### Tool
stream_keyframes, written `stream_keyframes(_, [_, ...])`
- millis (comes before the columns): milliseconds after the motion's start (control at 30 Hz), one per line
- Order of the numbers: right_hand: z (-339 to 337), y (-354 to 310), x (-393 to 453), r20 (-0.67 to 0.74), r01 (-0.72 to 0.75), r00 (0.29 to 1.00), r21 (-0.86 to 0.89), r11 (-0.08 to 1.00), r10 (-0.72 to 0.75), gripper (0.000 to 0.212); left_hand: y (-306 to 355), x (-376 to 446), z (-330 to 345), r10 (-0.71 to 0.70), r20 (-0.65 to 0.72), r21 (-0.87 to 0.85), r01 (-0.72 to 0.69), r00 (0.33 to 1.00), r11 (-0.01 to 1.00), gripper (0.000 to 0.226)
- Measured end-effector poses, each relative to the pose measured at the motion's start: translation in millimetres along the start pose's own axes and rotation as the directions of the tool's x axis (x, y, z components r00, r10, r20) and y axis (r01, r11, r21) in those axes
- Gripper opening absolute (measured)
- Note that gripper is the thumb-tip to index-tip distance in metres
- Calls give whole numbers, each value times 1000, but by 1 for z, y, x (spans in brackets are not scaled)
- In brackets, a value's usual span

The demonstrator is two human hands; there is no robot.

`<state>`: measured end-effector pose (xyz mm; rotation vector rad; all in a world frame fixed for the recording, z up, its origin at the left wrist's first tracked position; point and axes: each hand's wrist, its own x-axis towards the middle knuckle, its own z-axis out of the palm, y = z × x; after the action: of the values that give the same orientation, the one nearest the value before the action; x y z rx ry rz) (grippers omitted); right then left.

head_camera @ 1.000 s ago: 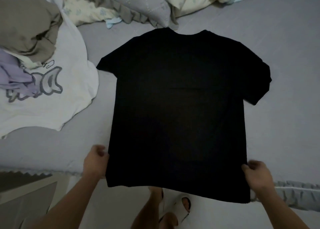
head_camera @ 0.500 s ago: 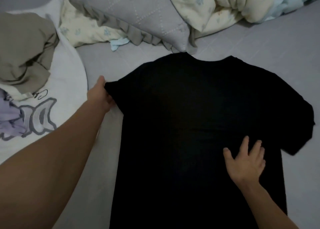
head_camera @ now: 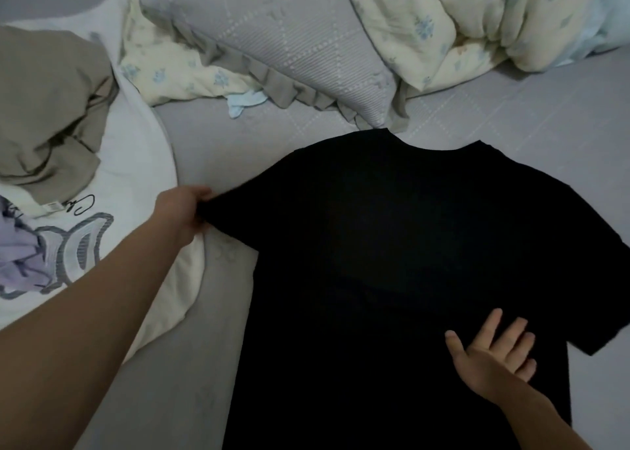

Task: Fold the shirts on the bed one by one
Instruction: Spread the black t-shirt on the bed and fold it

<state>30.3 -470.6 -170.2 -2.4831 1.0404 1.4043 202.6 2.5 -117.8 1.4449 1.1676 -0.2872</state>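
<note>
A black T-shirt (head_camera: 392,245) lies spread flat on the grey bed sheet (head_camera: 204,149), collar toward the pillows. My left hand (head_camera: 184,211) grips the end of its left sleeve, with the fingers hidden behind the cloth. My right hand (head_camera: 494,354) lies flat on the shirt's lower right body, fingers straight and spread. To the left, a white shirt with a grey cartoon print (head_camera: 129,183) lies on the bed, with a khaki garment (head_camera: 47,108) and a lilac garment (head_camera: 17,262) heaped on it.
A grey ruffled pillow (head_camera: 279,47) sits just beyond the collar. A cream floral quilt (head_camera: 460,23) is bunched at the back right, with more of the quilt beneath the pillow at the left. Grey sheet shows right of the shirt.
A second ago both hands held the shirt's hem at the bed's edge. Then the left went to the left sleeve and the right to the body; the sleeve is now drawn further left.
</note>
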Motion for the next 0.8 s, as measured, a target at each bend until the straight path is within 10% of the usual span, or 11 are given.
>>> stream_keyframes(267, [10, 0, 4, -60, -1, 998, -19, 1000, -1, 101, 26, 17, 28, 225, 243, 719, -331, 944, 611, 44])
stream_keyframes(467, [9, -4, -2, -86, 3, 996, -2, 1000, -3, 99, 43, 13, 63, 246, 448, 687, -507, 860, 521, 13])
stream_keyframes(667, [11, -8, -12, -157, 13, 988, -12, 1000, -14, 98, 39, 6, 57, 671, 232, 576, -655, 704, 488, 7])
stream_keyframes(800, [5, -8, -11, -110, 22, 994, -8, 1000, -23, 98, 20, 11, 58, 539, 268, 644, -565, 798, 516, 15])
